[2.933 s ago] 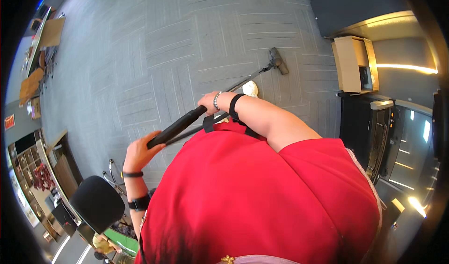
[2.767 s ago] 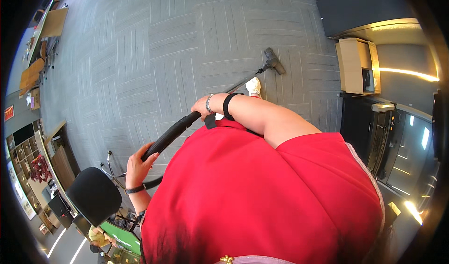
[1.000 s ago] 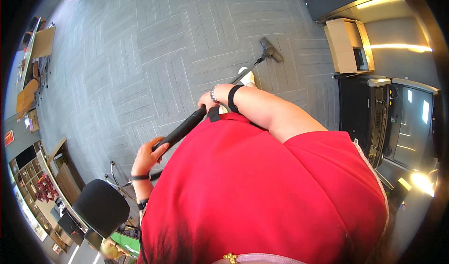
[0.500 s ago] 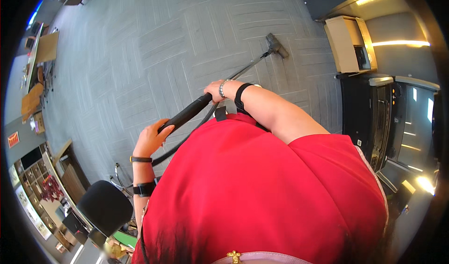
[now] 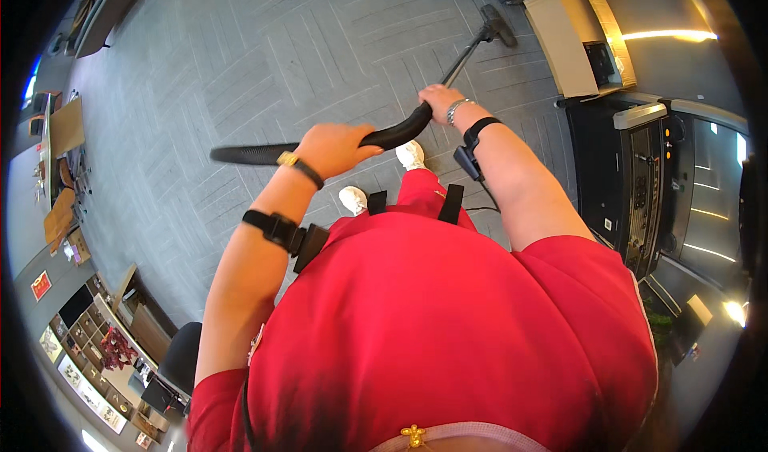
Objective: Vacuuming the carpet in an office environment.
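My left hand [image 5: 336, 146] is wrapped round a black ridged vacuum hose [image 5: 248, 154] in front of my red top, with the hose trailing out to the left. Further forward and to the right, my right hand [image 5: 440, 102] grips the black handle where it meets the thin wand [image 5: 464, 64]. That wand slants up to a dark grey floor head [image 5: 500, 28], which lies on the grey patterned carpet [image 5: 312, 52], a little short of a cardboard box. My white shoes [image 5: 410, 153] show below the hose, one ahead of the other.
The open cardboard box [image 5: 556, 44] stands at the right, above a black cabinet [image 5: 608, 180] with a glass panel beside it. Tables with tan boards [image 5: 64, 128] line the far left. A black chair [image 5: 180, 352] and cubby shelves [image 5: 96, 344] are at the lower left.
Both arms have stretched forward. My left hand has swung up and right, raising the hose across my front. The floor head has moved up and right, toward the box; both shoes now show.
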A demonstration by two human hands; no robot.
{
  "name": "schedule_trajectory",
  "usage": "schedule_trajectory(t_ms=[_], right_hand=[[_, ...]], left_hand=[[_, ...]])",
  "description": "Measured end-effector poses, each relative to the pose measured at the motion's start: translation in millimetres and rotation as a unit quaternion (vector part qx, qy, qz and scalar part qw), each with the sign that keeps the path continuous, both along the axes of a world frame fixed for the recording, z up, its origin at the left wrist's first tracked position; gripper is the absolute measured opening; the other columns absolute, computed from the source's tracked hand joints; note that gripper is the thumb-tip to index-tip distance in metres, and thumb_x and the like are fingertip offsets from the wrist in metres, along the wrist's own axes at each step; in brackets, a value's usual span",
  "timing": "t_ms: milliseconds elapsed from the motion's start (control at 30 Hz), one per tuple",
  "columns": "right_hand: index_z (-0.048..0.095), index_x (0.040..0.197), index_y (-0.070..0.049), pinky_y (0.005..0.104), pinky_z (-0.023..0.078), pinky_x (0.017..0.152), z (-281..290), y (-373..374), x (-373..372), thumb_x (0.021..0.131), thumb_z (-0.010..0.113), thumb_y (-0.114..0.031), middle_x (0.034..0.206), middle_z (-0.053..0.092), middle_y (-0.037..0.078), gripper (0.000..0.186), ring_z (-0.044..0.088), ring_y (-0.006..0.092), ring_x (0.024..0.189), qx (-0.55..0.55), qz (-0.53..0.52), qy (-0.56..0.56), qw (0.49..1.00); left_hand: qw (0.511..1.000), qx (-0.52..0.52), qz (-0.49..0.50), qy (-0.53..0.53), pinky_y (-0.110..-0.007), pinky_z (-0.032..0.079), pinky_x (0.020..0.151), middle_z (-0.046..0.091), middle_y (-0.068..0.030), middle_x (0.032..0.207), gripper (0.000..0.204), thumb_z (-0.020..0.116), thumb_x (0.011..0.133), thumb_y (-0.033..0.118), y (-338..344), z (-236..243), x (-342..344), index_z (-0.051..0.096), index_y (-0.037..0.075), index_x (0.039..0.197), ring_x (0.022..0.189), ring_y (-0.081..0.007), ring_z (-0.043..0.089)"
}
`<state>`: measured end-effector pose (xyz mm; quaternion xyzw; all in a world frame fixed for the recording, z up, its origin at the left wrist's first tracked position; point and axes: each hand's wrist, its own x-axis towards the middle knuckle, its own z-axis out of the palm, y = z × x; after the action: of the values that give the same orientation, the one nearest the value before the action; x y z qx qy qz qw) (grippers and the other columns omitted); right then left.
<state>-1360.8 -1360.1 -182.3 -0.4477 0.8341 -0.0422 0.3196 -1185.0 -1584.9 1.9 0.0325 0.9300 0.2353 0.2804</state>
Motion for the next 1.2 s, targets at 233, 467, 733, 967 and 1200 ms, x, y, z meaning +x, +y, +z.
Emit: schedule_trajectory(t_ms=[233,467,733,967,1200], right_hand=[[0.060,0.109,-0.015,0.0471,0.048,0.096,14,48,-24,0.079,0.069,-0.012,0.120,0.061,0.006,0.031,0.054,0.0254,0.124,0.056,-0.020,0.037,0.998],[0.062,0.113,-0.015,0.0479,0.047,0.098,21,32,63,0.076,0.077,-0.019,0.124,0.061,0.006,0.041,0.054,0.0276,0.124,0.050,0.023,0.067,0.996],[0.068,0.100,-0.012,0.0451,0.053,0.088,30,-50,222,0.070,0.084,-0.036,0.102,0.070,0.012,0.041,0.066,0.0342,0.103,0.087,0.184,-0.042,0.978],[0.071,0.100,-0.017,0.0451,0.054,0.083,28,-103,361,0.069,0.082,-0.045,0.099,0.073,0.010,0.044,0.068,0.0326,0.098,0.097,0.285,-0.159,0.940],[0.068,0.101,-0.014,0.0448,0.053,0.084,38,-116,413,0.070,0.084,-0.041,0.097,0.072,0.010,0.044,0.068,0.0312,0.097,0.052,0.309,-0.211,0.926]], left_hand=[[0.995,-0.017,-0.095,0.006,-0.049,0.050,0.068,0.070,-0.0128,0.084,0.041,0.057,0.093,0.050,48,5,-46,0.061,0.015,0.114,0.081,-0.0368,0.067],[0.991,-0.018,-0.128,0.017,-0.049,0.050,0.070,0.069,-0.0133,0.085,0.040,0.059,0.092,0.047,33,26,31,0.061,0.014,0.114,0.082,-0.0374,0.066],[0.996,-0.020,0.000,0.085,-0.046,0.050,0.068,0.069,-0.0114,0.087,0.038,0.067,0.087,0.040,-15,45,238,0.065,0.017,0.117,0.083,-0.0345,0.066],[0.968,0.003,0.246,0.044,-0.038,0.054,0.067,0.072,-0.0122,0.087,0.036,0.068,0.090,0.034,-18,50,431,0.068,0.013,0.119,0.073,-0.0303,0.069],[0.781,0.264,0.562,-0.057,-0.027,0.048,0.055,0.060,-0.0032,0.072,0.036,0.058,0.100,0.025,10,37,524,0.063,0.002,0.126,0.060,-0.0094,0.057]])
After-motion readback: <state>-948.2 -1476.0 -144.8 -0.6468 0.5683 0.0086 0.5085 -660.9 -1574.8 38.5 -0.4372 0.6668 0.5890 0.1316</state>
